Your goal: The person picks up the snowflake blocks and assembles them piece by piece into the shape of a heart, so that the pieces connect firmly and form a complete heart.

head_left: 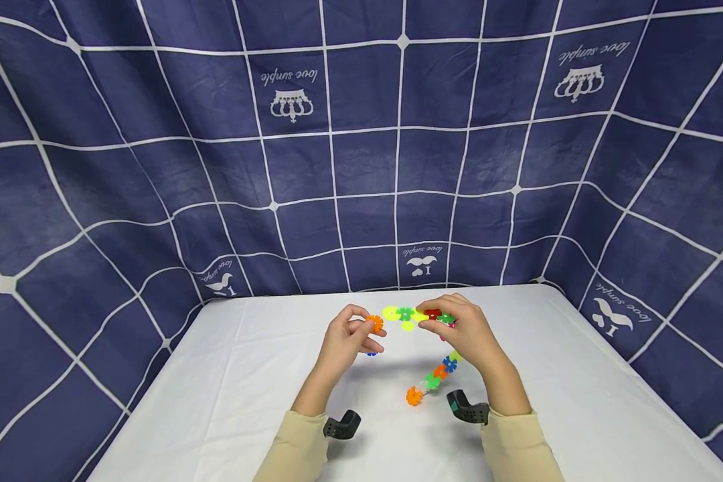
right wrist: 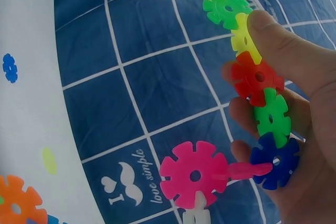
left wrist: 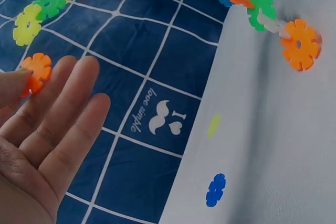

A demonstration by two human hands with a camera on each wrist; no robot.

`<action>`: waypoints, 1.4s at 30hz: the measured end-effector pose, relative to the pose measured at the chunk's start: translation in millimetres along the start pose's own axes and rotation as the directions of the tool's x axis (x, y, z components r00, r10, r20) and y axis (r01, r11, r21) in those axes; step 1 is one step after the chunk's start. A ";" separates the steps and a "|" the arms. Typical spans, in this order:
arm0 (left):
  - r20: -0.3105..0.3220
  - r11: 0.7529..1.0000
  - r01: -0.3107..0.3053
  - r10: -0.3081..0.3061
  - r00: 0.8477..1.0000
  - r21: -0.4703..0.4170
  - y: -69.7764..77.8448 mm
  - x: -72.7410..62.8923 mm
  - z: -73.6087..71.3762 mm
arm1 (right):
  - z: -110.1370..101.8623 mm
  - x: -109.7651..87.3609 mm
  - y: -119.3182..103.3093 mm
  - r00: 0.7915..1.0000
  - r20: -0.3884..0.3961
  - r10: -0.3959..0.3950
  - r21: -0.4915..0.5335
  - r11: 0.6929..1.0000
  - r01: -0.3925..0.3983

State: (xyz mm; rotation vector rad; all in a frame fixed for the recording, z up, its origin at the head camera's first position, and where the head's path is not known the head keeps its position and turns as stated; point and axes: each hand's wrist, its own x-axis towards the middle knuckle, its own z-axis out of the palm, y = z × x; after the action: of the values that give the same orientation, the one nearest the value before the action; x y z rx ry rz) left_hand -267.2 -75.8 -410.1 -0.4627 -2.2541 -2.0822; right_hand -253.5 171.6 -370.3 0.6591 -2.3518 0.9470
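Observation:
My left hand (head_left: pixel 339 341) pinches a single orange snowflake disc (head_left: pixel 376 323) between thumb and forefinger, its other fingers spread out. A chain of interlocked plastic snowflake discs is held up in my right hand (head_left: pixel 471 329). In the right wrist view, my thumb presses a yellow disc (right wrist: pixel 242 40) of the chain, beside a red disc (right wrist: pixel 257 78). The chain's yellow end disc (left wrist: pixel 26 25) points toward the orange disc, with a gap between them. Past pink and blue discs, the chain's other end hangs low, finishing in an orange disc (left wrist: pixel 301 45).
On the white-covered table (head_left: pixel 265 388) lie a loose blue disc (left wrist: pixel 215 190) and a yellow-green disc (left wrist: pixel 213 126). Behind and at both sides hangs a dark blue curtain (head_left: pixel 361 161) with white grid lines. A black wrist camera (head_left: pixel 342 426) sits at the left sleeve.

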 end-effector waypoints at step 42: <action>-0.037 0.911 -0.325 0.345 0.938 0.256 13.1 -10.5 -1.0 | -0.2 -0.4 -13.0 0.990 0.043 -0.131 -0.107 0.985 0.135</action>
State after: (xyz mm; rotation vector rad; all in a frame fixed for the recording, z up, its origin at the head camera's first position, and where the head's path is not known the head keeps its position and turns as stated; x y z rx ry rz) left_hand -254.2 -78.0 -399.7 -0.6783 -2.1624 -1.6033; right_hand -245.3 163.5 -364.1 0.7845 -2.3391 0.7476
